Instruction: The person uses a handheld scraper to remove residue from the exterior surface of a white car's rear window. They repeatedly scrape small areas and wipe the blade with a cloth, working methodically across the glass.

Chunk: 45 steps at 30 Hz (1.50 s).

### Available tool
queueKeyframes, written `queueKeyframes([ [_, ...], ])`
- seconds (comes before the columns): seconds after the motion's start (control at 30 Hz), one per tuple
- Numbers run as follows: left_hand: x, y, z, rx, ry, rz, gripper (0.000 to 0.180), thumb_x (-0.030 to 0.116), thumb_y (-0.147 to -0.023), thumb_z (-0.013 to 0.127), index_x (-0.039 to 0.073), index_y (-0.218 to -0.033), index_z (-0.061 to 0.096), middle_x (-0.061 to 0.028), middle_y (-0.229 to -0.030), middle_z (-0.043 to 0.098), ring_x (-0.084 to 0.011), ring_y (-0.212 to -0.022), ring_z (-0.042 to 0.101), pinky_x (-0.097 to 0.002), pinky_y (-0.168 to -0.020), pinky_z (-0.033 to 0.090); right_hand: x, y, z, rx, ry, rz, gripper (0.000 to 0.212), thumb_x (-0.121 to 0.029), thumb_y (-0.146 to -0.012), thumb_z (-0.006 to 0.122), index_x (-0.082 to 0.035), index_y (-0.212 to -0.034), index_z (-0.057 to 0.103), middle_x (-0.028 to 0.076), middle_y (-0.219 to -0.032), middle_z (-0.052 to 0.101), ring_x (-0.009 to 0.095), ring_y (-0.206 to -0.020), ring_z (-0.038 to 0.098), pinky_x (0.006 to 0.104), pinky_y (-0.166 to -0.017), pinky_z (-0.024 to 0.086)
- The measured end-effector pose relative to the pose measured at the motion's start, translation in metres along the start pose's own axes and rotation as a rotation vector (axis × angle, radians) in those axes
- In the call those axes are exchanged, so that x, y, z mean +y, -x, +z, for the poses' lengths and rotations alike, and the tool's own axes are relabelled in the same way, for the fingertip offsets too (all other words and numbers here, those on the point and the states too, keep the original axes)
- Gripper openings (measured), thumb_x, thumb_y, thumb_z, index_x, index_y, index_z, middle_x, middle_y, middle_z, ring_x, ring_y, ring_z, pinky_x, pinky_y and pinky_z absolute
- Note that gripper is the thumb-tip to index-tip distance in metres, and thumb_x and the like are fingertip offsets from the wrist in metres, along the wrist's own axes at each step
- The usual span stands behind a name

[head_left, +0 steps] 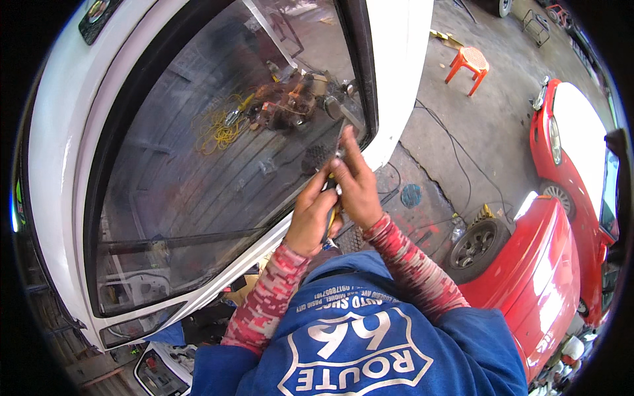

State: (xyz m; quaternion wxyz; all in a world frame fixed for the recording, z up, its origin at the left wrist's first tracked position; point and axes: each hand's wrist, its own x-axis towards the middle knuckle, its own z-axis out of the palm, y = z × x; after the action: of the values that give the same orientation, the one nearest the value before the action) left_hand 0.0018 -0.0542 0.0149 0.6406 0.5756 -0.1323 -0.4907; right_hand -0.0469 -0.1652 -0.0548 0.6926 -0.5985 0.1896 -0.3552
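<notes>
Blue shirt fills 6 o'clock, nearest the lens; your red-patterned sleeves reach up from it. Tool sits mid-view in your hands, dark and yellow at the grip, by the lower right edge of the glass. Your left hand is curled closed around the grip. Your right hand meets it, fingers mostly straight toward 12, thumb bent in; can't tell if it pinches the tool's thin upper end. Exact tool type unclear.

From your hands: glass at 10, white frame around it; yellow cord shows in the glass, through it or mirrored, can't tell. Red stool between 1 and 2, blue disc at 3, red car farther at 3, wheel at 4, touching or just beside a red panel.
</notes>
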Motion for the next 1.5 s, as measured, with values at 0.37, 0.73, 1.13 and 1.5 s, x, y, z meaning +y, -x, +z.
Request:
queueKeyframes([
  [0.37,0.008,-0.014,0.010,-0.026,-0.044,-0.029,0.059,0.017,-0.102,0.044,0.006,-0.159,0.034,-0.0030,-0.078,0.055,-0.0080,-0.047,0.045,-0.0238,-0.041,0.037,0.000,-0.010,-0.011,0.043,0.069,0.019,0.063,-0.009,-0.106,0.051,-0.002,-0.163,0.024,0.015,-0.166,0.032,0.022,-0.149,0.036,0.0326,-0.119,0.033],
  [0.73,-0.015,0.082,-0.042,0.156,-0.171,0.050,0.062,0.010,-0.099,0.039,0.004,-0.159,0.027,-0.0069,-0.085,0.059,-0.0106,-0.051,0.051,-0.0254,-0.047,0.043,-0.024,0.058,0.052,-0.294,0.283,-0.096,0.067,-0.013,-0.096,0.060,-0.004,-0.159,0.037,0.023,-0.165,0.030,0.037,-0.154,0.028,0.0431,-0.124,0.026],
  [1.13,-0.003,0.063,-0.015,0.218,-0.177,0.075,0.069,0.009,-0.097,0.037,0.007,-0.164,0.022,-0.0086,-0.090,0.061,-0.0096,-0.050,0.050,-0.0246,-0.044,0.044,-0.025,0.040,0.047,-0.228,0.004,0.118,0.057,-0.004,-0.101,0.054,0.000,-0.156,0.039,0.023,-0.164,0.034,0.031,-0.154,0.029,0.0366,-0.122,0.027],
  [1.5,-0.010,0.060,-0.016,0.268,-0.153,-0.011,0.069,0.007,-0.096,0.037,0.007,-0.163,0.024,-0.0056,-0.074,0.056,-0.0120,-0.048,0.051,-0.0262,-0.043,0.044,-0.013,0.037,0.037,-0.265,-0.147,0.219,0.058,-0.003,-0.101,0.059,-0.002,-0.156,0.041,0.019,-0.167,0.029,0.025,-0.152,0.033,0.0335,-0.119,0.032],
])
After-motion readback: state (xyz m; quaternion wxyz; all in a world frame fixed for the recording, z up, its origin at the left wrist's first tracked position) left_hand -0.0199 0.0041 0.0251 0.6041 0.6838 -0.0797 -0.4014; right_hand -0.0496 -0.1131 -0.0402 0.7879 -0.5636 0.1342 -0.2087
